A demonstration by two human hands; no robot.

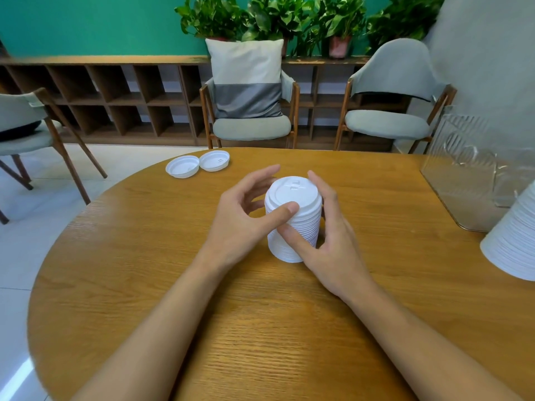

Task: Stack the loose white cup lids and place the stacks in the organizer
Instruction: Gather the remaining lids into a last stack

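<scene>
Wooden table (173,285) with an upright lid stack (304,222), left hand (240,224) and right hand (335,244) fingers snug around its sides.

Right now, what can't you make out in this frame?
Head view only:
- Stack: lid count. The ridges are too fine, and the left hand and right hand cover its sides.
- Right hand's far fingers: hidden behind the stack.
- Second stack: its top and right side are cut off by the frame edge.
- Organizer: contents. Its walls are clear, there is glare, and the right part is cut off by the edge.
</scene>
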